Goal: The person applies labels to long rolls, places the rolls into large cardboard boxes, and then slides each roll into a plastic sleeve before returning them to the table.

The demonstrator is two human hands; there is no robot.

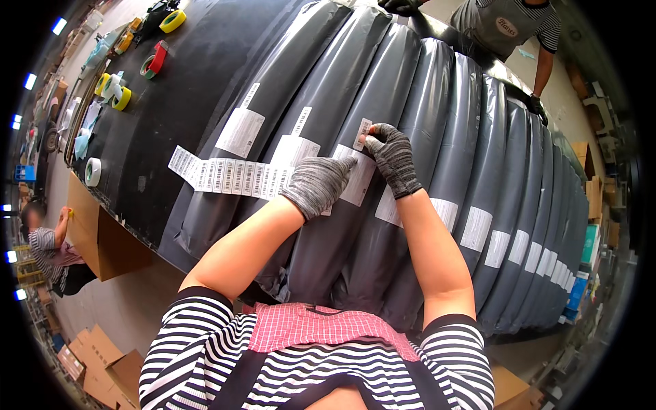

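Observation:
In front of me long dark grey plastic-wrapped rolls (372, 92) lie side by side, several bearing a white label like this large one (240, 132). My right hand (394, 160), in a grey knit glove with bare fingertips, pinches a small barcode sticker (362, 134) against one roll, just above its large label. My left hand (318, 184), gloved alike, is closed on the end of a strip of barcode stickers (232, 176), its index finger touching that label. Part of the strip is hidden under this hand. Two rolls to the left carry a small barcode sticker (301, 121) above the large label.
Tape rolls, including a yellow one (121, 98) and a white one (93, 171), and a red tape dispenser (154, 60) lie on the black table (157, 130). A gloved co-worker (502, 31) stands at the far side. Another person (51, 246) is by a cardboard box (102, 232) at left.

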